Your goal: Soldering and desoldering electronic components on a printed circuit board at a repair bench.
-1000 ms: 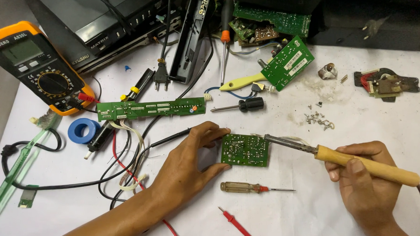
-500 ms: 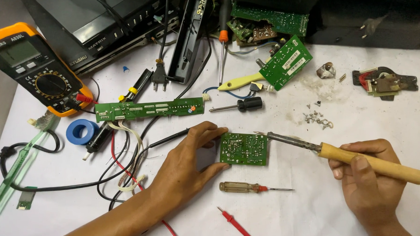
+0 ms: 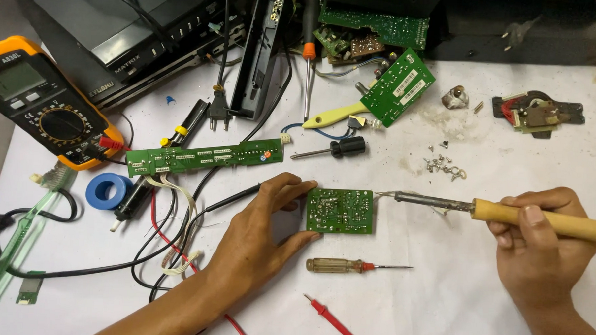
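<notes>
My left hand [image 3: 259, 235] lies on the white table, its thumb and fingers pinching the left edge of a small green circuit board [image 3: 340, 210] that lies solder side up. My right hand [image 3: 536, 245] grips the wooden handle of a soldering iron [image 3: 501, 211]. The iron's metal tip points left and sits just off the board's upper right corner. A small screwdriver with a clear amber handle [image 3: 347, 266] lies just below the board.
A yellow multimeter [image 3: 42, 106] sits at the far left beside a blue tape roll [image 3: 107, 190]. A long green board [image 3: 202, 156] with wires lies above my left hand. Loose screws [image 3: 443, 166], a red probe [image 3: 332, 320], more boards and black casings crowd the back.
The soldering iron has drawn back slightly to the right, its tip now off the board's right edge. My left hand still holds the board in place.
</notes>
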